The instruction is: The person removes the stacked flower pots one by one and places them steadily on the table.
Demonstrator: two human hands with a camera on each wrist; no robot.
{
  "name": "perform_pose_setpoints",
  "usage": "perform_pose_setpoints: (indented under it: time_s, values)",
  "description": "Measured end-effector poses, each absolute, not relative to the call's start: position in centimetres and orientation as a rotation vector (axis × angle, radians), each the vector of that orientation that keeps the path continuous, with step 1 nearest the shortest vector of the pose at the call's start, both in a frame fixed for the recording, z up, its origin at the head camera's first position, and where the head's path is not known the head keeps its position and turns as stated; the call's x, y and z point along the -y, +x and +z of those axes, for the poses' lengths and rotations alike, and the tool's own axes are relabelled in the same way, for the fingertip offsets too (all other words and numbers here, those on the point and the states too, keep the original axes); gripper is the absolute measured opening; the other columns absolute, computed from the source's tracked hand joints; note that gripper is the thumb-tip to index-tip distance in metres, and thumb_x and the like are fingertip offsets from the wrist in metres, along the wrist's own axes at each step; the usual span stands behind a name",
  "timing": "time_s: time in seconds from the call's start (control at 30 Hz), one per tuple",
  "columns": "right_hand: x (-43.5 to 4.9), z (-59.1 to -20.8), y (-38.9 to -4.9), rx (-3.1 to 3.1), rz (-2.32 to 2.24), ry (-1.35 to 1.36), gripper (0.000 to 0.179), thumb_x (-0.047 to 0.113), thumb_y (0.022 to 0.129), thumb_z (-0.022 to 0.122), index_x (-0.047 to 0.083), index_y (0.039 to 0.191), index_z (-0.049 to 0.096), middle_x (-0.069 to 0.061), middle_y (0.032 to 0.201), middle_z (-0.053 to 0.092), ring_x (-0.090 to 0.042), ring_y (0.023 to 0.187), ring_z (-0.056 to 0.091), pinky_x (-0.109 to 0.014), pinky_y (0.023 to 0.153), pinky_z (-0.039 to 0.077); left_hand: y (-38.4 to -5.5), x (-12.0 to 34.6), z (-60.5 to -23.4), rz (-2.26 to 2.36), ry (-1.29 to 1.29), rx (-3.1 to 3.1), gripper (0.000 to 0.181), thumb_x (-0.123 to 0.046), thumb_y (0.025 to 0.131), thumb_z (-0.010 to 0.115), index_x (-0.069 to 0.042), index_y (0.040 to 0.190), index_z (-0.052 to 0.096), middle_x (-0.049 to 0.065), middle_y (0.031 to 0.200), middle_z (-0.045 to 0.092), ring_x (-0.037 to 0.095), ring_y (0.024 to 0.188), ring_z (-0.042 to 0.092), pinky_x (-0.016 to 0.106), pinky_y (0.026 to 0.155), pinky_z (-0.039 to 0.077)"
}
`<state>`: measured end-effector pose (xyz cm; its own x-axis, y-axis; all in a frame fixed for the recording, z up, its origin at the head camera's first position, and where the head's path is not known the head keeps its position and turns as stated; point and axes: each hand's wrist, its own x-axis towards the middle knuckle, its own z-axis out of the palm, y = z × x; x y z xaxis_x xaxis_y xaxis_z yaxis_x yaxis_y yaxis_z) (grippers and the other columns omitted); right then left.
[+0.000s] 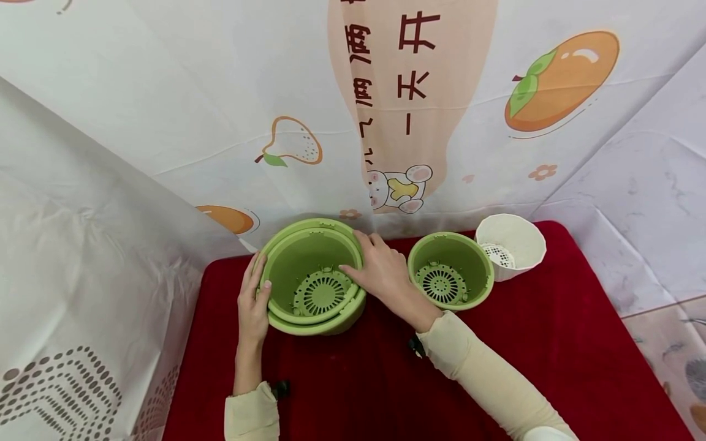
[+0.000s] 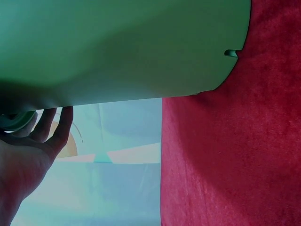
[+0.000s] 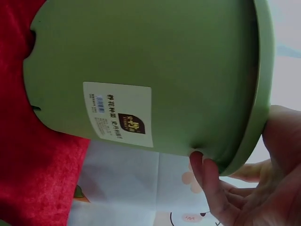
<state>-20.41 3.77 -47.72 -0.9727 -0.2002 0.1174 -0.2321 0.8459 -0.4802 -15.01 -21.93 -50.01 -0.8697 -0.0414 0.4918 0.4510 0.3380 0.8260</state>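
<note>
Two green plastic flowerpots are nested on the left of the table: the inner flowerpot has a slotted base, and the outer flowerpot shows as a rim and wall around it. My left hand grips the left rim, thumb over the edge and fingers along the outside. On the opposite side my right hand holds the rim with the thumb inside. A white paper label is stuck on the outer wall in the right wrist view. The left wrist view shows the smooth green wall above the left fingers.
A smaller green flowerpot stands to the right of my right hand. Beside it a white flowerpot with a perforated base leans slightly. Red cloth covers the table, and a printed curtain hangs close behind the pots.
</note>
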Motion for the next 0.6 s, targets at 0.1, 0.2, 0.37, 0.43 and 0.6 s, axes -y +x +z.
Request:
perform_pose_setpoints:
  time_s: [0.1, 0.2, 0.37, 0.43, 0.6]
  values:
    - [-3.44, -47.69, -20.51, 2.980, 0.736, 0.319, 0.085, 0.055, 0.083, 0.074, 0.017, 0.151, 0.042, -0.015, 0.126, 0.059, -0.031, 0.074, 0.065, -0.044, 0.055, 0.051, -15.02, 21.94, -50.03, -1.550, -0.358, 2.181, 0.048, 0.018, 0.094, 0.044, 0.016, 0.142, 0.042, 0.032, 0.152, 0.032, 0.049, 0.140, 0.029, 0.021, 0.110, 0.030]
    - [-3.21, -47.77, -20.59, 2.991, 0.701, 0.302, 0.087, 0.054, 0.081, 0.076, 0.017, 0.151, 0.041, -0.013, 0.124, 0.060, -0.028, 0.070, 0.063, -0.041, 0.052, 0.049, -14.99, 21.94, -50.04, -1.551, -0.353, 2.188, 0.048, 0.018, 0.094, 0.044, 0.015, 0.142, 0.041, 0.032, 0.152, 0.032, 0.049, 0.140, 0.029, 0.021, 0.110, 0.030]
    - [-2.98, -47.74, -20.71, 2.998, 0.667, 0.295, 0.089, 0.049, 0.079, 0.080, 0.018, 0.152, 0.040, -0.012, 0.120, 0.062, -0.028, 0.069, 0.063, -0.043, 0.053, 0.049, -14.99, 21.87, -49.96, -1.549, -0.359, 2.186, 0.048, 0.018, 0.094, 0.043, 0.016, 0.142, 0.041, 0.033, 0.152, 0.031, 0.050, 0.139, 0.028, 0.021, 0.110, 0.029]
    - [-2.92, -47.65, -20.75, 3.004, 0.660, 0.296, 0.089, 0.047, 0.079, 0.081, 0.018, 0.152, 0.039, -0.012, 0.119, 0.062, -0.028, 0.070, 0.063, -0.043, 0.054, 0.050, -14.99, 21.85, -49.93, -1.550, -0.361, 2.182, 0.047, 0.018, 0.094, 0.043, 0.016, 0.142, 0.041, 0.033, 0.152, 0.031, 0.051, 0.139, 0.028, 0.022, 0.110, 0.029]
    - [-2.88, -47.46, -20.81, 3.017, 0.668, 0.300, 0.083, 0.036, 0.082, 0.079, 0.017, 0.152, 0.039, -0.012, 0.121, 0.063, -0.028, 0.070, 0.062, -0.044, 0.056, 0.050, -14.99, 21.87, -49.89, -1.555, -0.364, 2.177, 0.047, 0.019, 0.094, 0.043, 0.017, 0.142, 0.041, 0.033, 0.152, 0.031, 0.051, 0.139, 0.028, 0.023, 0.111, 0.029]
